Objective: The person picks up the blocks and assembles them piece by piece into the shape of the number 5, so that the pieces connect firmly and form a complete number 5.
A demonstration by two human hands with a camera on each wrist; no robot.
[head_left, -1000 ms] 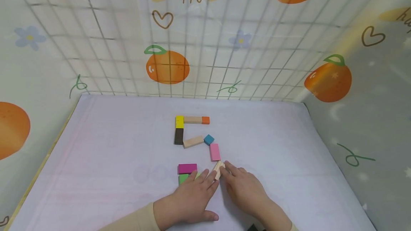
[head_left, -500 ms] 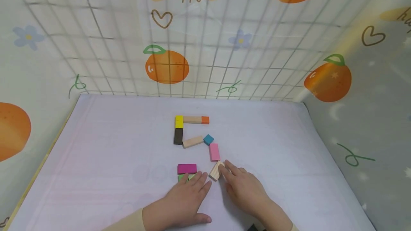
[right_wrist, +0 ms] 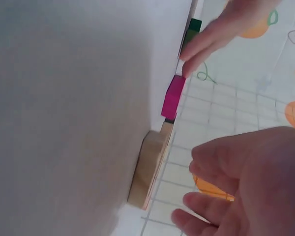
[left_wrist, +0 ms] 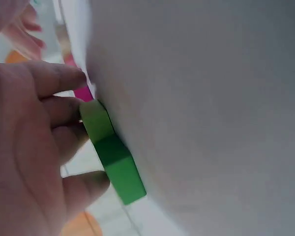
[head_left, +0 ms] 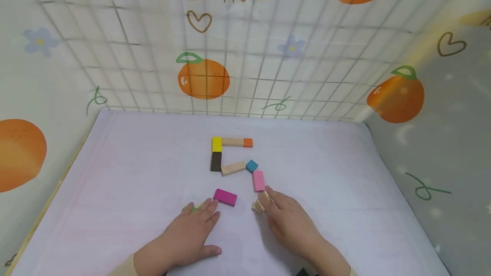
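My left hand lies low with fingers stretched out, touching a green block and a light green block beside it. In the left wrist view, the light green block and darker green block stand end to end against my fingers. By my left fingertips a magenta block lies turned at an angle. My right hand has its fingertips over a plain wooden block, partly hidden and blurred. In the right wrist view, a gap shows between the fingers and the wooden block.
Farther back, a line of blocks bends round: orange, plain wood, yellow, black, another plain wood, blue and pink. A patterned curtain rises behind the white tabletop.
My left hand has slid left with the green blocks, away from the wooden block. The magenta block has turned askew. My right hand has stayed nearly in place.
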